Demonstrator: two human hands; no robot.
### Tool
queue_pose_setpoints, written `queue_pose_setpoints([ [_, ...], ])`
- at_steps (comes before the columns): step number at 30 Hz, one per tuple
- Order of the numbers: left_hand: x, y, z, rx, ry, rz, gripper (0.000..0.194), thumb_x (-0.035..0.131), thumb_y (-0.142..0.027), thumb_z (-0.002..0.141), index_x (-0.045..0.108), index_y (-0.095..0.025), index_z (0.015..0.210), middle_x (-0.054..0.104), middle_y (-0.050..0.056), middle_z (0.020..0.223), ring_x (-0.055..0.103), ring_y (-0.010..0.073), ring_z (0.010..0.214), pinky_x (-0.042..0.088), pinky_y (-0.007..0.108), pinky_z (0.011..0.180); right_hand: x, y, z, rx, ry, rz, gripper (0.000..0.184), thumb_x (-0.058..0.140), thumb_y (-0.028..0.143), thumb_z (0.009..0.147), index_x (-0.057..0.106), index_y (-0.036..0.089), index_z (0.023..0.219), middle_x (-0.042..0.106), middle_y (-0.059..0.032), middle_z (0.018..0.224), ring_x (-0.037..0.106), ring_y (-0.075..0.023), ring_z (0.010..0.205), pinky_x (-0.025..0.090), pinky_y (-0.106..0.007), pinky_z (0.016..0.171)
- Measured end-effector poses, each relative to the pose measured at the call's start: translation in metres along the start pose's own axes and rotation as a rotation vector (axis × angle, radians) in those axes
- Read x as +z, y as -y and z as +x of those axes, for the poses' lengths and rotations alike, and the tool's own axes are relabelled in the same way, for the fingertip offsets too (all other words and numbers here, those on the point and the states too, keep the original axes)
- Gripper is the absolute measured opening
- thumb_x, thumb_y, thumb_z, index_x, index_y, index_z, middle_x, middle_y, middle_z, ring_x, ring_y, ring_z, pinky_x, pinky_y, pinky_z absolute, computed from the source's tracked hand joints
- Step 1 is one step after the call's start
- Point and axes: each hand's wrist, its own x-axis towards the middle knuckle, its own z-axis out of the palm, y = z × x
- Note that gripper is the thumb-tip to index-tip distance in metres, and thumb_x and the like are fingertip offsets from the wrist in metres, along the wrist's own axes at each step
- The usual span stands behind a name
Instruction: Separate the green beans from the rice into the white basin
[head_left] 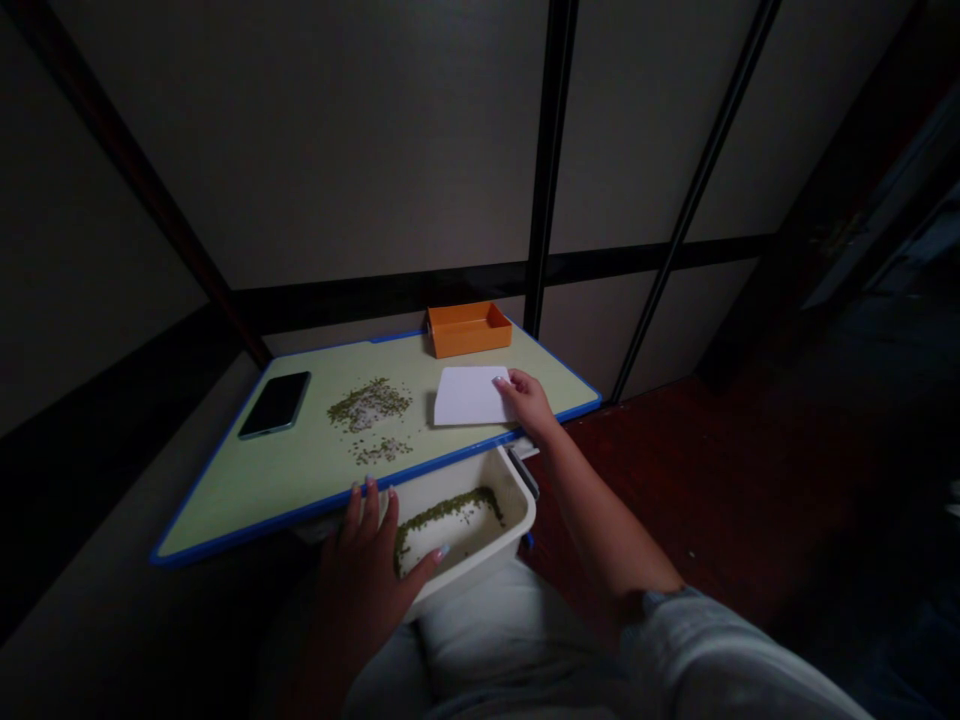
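Note:
My right hand pinches the right edge of a white card, thumb on top, over the right part of the pale green table. To its left lies a loose pile of small green and whitish bits, with a smaller scatter in front of it. My left hand rests with spread fingers at the left side of a cream plastic bin, its fingertips by the table's front edge. Inside the bin, green bits lie mostly along the far and left sides.
An orange open box stands at the back right of the table, which has a blue rim. A dark-screened phone lies at the left. Behind the table rise panelled doors. The bin sits just below the front edge, above my lap.

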Motion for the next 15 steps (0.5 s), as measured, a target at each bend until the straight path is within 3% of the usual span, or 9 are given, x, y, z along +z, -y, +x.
queue_pose_setpoints([
  [6,-0.0003,-0.0004,0.0013,-0.011,0.002,-0.003,0.080,0.054,-0.057,0.078,0.044,-0.008,0.141,0.026,0.023,0.159,0.020,0.0367,0.150,0.039,0.057,0.108,0.0001,-0.0004,0.0022,-0.030,-0.064,-0.034,0.032,0.055,0.052,0.081,0.051,0.021,0.076,0.053,0.0005,0.071,0.047,-0.0152,0.070,0.038,-0.024,0.062],
  [15,-0.0020,-0.0009,0.0007,-0.012,0.009,-0.011,0.080,0.052,-0.058,0.079,0.045,-0.008,0.140,0.027,0.022,0.159,0.019,0.0367,0.151,0.037,0.057,0.110,-0.0003,0.0006,0.0009,-0.045,-0.063,-0.058,0.032,0.054,0.053,0.080,0.049,0.022,0.076,0.051,0.0004,0.072,0.047,-0.0156,0.070,0.038,-0.025,0.062],
])
